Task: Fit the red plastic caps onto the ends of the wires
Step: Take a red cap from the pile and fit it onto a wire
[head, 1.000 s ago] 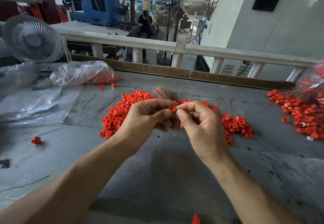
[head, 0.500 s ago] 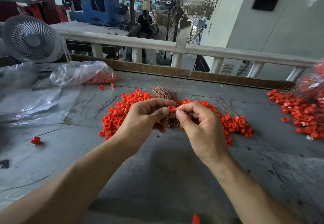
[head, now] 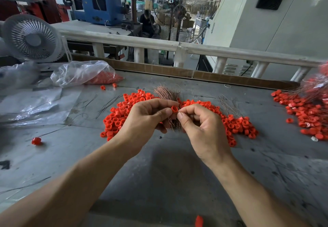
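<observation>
Both hands meet over the middle of the grey table, fingertips almost touching. Left hand pinches a single red cap between thumb and forefinger, its open mouth turned toward the right; its lower fingers curl round a bundle of copper wires that runs near to far, fanning out beyond the knuckles and poking out below the palm. Right hand sits just right of the cap with thumb and forefinger closed together, apparently on one thin wire end, though the strand itself is too fine to make out. So the cap lies immediately left of the right fingertips, and the fit probably turns on a short leftward push into its mouth. Beyond the hands a heap of loose caps spreads left and right; a second heap lies far right.
</observation>
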The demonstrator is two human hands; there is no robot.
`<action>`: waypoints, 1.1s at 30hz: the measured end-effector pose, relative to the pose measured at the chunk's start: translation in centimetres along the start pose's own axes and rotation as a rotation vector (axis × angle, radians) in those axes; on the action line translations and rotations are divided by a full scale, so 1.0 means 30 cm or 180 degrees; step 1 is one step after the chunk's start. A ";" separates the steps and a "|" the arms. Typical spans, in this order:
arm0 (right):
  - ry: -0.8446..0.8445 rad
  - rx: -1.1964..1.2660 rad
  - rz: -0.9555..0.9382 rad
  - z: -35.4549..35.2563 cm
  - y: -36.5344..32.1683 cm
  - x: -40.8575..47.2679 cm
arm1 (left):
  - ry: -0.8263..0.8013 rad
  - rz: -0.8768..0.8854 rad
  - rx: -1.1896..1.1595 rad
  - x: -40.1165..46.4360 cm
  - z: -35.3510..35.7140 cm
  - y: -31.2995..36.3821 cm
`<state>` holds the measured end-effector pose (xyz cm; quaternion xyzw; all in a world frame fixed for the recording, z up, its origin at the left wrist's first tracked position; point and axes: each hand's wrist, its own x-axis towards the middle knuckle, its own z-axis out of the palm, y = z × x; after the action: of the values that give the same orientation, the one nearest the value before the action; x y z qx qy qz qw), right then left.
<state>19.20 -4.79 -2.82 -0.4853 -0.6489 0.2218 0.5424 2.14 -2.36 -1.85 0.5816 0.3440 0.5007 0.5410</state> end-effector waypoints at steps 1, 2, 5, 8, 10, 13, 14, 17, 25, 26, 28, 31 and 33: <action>-0.0005 -0.0002 -0.0005 0.000 0.000 0.000 | 0.0009 0.0018 0.0023 0.000 0.002 0.001; -0.0011 -0.0008 -0.0016 0.000 0.000 0.000 | 0.0017 0.0033 0.0040 0.000 0.004 0.002; -0.0032 -0.0058 -0.0028 0.002 0.001 0.000 | 0.0022 0.0063 0.0057 -0.001 0.006 0.003; -0.0076 -0.0031 0.0033 0.003 0.005 0.000 | 0.0000 0.0089 0.0123 -0.004 0.002 0.005; -0.0109 -0.0050 0.0047 0.004 0.006 0.002 | -0.0018 0.0083 0.0156 -0.005 0.003 0.007; -0.0174 -0.0070 0.0083 0.005 0.008 -0.001 | -0.0027 0.0034 0.0177 -0.006 0.004 0.012; -0.0197 -0.0068 0.0104 0.005 0.009 -0.003 | -0.0027 0.0022 0.0182 -0.007 0.004 0.013; -0.0239 -0.0070 0.0126 0.004 0.006 -0.006 | -0.0020 0.0015 0.0192 -0.012 0.003 0.019; -0.0137 -0.0025 0.0211 0.006 -0.003 -0.006 | 0.0020 -0.0028 0.0154 -0.016 0.009 0.025; -0.0117 -0.0004 0.0228 0.006 -0.004 -0.006 | 0.0031 -0.0030 0.0146 -0.016 0.008 0.025; -0.0098 0.0026 0.0242 0.006 -0.005 -0.005 | 0.0040 -0.0024 0.0149 -0.015 0.007 0.024; -0.0096 -0.0019 0.0191 0.006 -0.006 -0.005 | 0.0038 -0.0027 0.0156 -0.012 0.006 0.021; -0.0080 -0.0033 0.0147 0.005 -0.007 -0.005 | 0.0056 -0.0032 0.0149 -0.011 0.007 0.021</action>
<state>18.98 -4.97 -2.78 -0.5002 -0.6454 0.2370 0.5265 2.17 -2.83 -1.30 0.5880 0.3633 0.4948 0.5267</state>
